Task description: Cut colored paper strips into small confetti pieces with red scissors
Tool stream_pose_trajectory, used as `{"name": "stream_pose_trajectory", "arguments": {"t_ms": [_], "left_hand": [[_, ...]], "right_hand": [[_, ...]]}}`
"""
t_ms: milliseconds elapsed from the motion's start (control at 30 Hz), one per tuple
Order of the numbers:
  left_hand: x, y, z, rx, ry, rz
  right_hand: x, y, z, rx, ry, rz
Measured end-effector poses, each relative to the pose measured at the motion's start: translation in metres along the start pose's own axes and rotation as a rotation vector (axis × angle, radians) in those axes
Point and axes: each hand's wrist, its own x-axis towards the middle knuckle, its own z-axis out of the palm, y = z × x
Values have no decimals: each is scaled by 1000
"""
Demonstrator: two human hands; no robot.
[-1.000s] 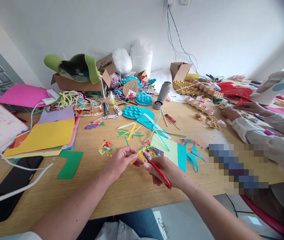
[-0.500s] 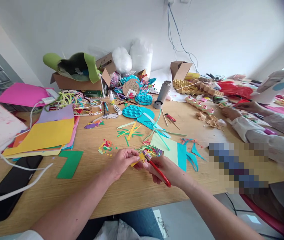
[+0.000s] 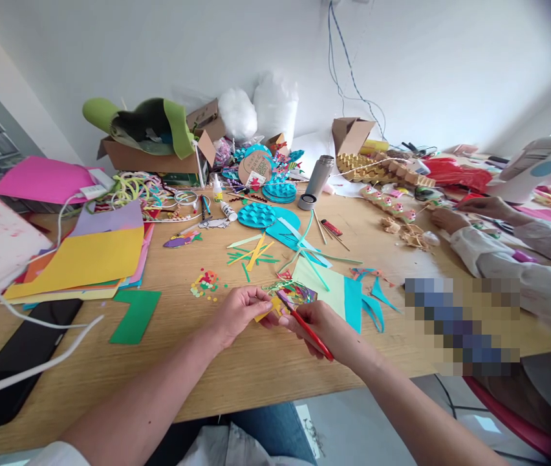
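Between thumb and fingers, my left hand (image 3: pixel 242 312) pinches a small piece of yellow paper (image 3: pixel 266 310) above the table's front part. My right hand (image 3: pixel 326 333) is closed round a pair of scissors with red handles (image 3: pixel 312 333), its blades pointing up and left at the yellow paper. Whether the blades are parted is too small to tell. Just beyond the hands lies a heap of coloured paper scraps (image 3: pixel 299 292). Small paper dots (image 3: pixel 204 283) are scattered to the left of it. Light green paper (image 3: pixel 321 288) and a blue strip lie by my right hand.
Green and yellow paper strips (image 3: pixel 255 254) lie farther back, near a blue scaly disc (image 3: pixel 256 217) and a grey flask (image 3: pixel 319 178). Coloured sheets (image 3: pixel 96 259), a green paper piece (image 3: pixel 136 317) and a black phone (image 3: pixel 18 362) are at left. Another person's hands (image 3: pixel 450 219) work at right.
The scissors and my right hand have shifted slightly, with the blades showing more plainly over the yellow paper. My left hand keeps its pinch on the paper.
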Motion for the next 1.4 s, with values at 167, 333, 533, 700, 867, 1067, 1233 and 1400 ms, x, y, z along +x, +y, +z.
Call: {"name": "stream_pose_trajectory", "arguments": {"t_ms": [167,333,533,700,867,1067,1233,1400], "left_hand": [[0,2,-2,37,26,22],[-3,15,-9,93,96,40],[-8,40,-33,203,185,142],[-15,53,-69,278,324,290],[-17,49,-94,336,378,465],[-16,44,-96,27,401,374],[-15,40,-98,-135,269,207],[-13,36,-101,-136,329,205]], "right_hand": [[3,6,-5,-9,86,46],[10,-10,-15,-49,241,-209],[46,-57,-1,56,148,-401],[85,-86,26,309,17,-393],[106,-97,46,543,-201,-351],[112,-97,61,525,24,-441],[109,-93,73,340,207,-497],[107,-90,79,276,213,-512]]}}
